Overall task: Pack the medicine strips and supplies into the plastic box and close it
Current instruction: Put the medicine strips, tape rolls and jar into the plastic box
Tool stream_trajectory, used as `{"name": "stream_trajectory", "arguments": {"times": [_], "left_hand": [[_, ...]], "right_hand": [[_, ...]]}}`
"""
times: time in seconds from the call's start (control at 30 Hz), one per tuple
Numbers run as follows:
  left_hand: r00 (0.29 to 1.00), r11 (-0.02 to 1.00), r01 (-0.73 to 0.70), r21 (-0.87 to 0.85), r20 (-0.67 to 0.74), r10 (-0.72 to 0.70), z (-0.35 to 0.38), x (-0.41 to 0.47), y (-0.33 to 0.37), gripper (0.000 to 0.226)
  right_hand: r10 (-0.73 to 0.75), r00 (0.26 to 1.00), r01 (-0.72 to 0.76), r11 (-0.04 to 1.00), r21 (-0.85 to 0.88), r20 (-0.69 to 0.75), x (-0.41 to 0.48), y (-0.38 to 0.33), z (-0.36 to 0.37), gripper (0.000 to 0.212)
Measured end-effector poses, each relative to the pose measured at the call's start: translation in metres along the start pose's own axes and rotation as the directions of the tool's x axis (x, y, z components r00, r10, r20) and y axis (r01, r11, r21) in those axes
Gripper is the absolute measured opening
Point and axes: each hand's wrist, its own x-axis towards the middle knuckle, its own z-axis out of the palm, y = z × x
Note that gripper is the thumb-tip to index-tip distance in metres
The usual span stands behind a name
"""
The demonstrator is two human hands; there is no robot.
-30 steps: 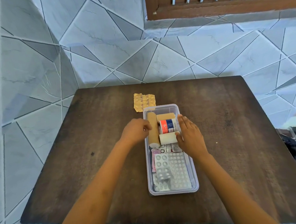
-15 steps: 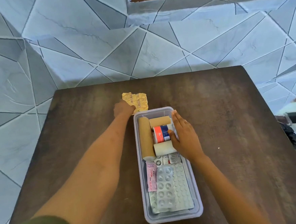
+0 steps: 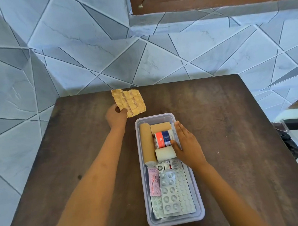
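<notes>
While the left hand [image 3: 116, 117] is pinching one gold strip [image 3: 129, 102] beyond the plastic box [image 3: 196, 189], the strip is tilting upward. Lying flat and open, the right hand [image 3: 187, 148] is pressing three rolls [image 3: 160, 128] inside, gripping nothing.

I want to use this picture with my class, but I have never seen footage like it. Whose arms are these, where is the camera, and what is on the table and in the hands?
There is no machine here: a person wears a camera on the head, looking down at their own bare arms. On the dark wooden table stands a clear plastic box, with no lid on it. Inside lie a long tan bandage roll, a shorter tan roll, a white roll, a red and blue tape roll and silver pill strips. The left hand holds up a crumpled golden tablet strip. The right hand rests open against the rolls in the box.
</notes>
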Motion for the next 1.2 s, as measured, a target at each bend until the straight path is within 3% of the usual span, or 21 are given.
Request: {"name": "stream_trajectory", "arguments": {"times": [0.07,0.13,0.23,0.33,0.53,0.63,0.7,0.8,0.9,1.0,1.1,1.2], "left_hand": [[0.997,0.993,-0.043,-0.114,0.060,0.050,-0.024,-0.022,0.013,0.028],[0.975,0.985,-0.049,-0.163,0.205,0.082,-0.045,-0.053,0.023,0.044],[0.907,0.995,-0.068,-0.074,0.410,0.093,-0.061,-0.101,0.022,0.066],[0.860,0.997,-0.068,-0.026,0.506,0.072,-0.071,-0.137,0.006,0.073],[0.833,0.990,-0.019,0.141,0.550,-0.063,-0.074,-0.202,-0.036,0.071],[0.824,0.963,-0.063,0.262,0.558,-0.098,-0.064,-0.222,-0.047,0.068],[0.838,0.875,-0.212,0.435,0.542,-0.066,-0.057,-0.230,-0.046,0.067],[0.832,0.660,-0.395,0.638,0.553,-0.037,-0.046,-0.239,-0.043,0.060],[0.815,0.485,-0.475,0.735,0.575,-0.074,-0.038,-0.245,-0.039,0.045],[0.819,0.352,-0.497,0.793,0.563,-0.111,-0.031,-0.249,-0.040,0.044],[0.859,0.299,-0.450,0.841,0.499,-0.112,-0.026,-0.260,-0.039,0.042],[0.882,0.355,-0.453,0.818,0.468,0.047,-0.028,-0.264,-0.038,0.033]], "right_hand": [[0.000,1.000,0.000,1.000,-0.008,0.023,-0.018,-0.002,-0.002,0.061],[-0.013,0.999,0.013,1.000,-0.007,0.030,-0.039,-0.001,-0.002,0.060],[-0.006,1.000,0.005,1.000,0.030,0.013,-0.070,-0.001,-0.001,0.057],[0.016,1.000,-0.016,0.998,0.068,-0.008,-0.094,-0.003,0.000,0.054],[0.010,1.000,-0.009,0.996,0.089,0.000,-0.123,-0.001,0.001,0.052],[0.004,1.000,-0.006,0.994,0.111,0.017,-0.129,0.002,0.001,0.052],[0.008,0.999,-0.013,0.990,0.138,0.034,-0.133,0.004,0.000,0.052],[0.007,0.999,-0.014,0.986,0.169,0.044,-0.140,0.005,0.000,0.052],[0.040,0.998,-0.048,0.980,0.192,0.046,-0.144,0.004,0.002,0.053],[0.043,0.997,-0.054,0.981,0.185,0.060,-0.144,0.003,0.001,0.053],[0.040,0.996,-0.053,0.984,0.168,0.081,-0.147,0.004,-0.002,0.054],[0.030,0.993,-0.046,0.990,0.134,0.116,-0.148,0.004,-0.005,0.057]]}}
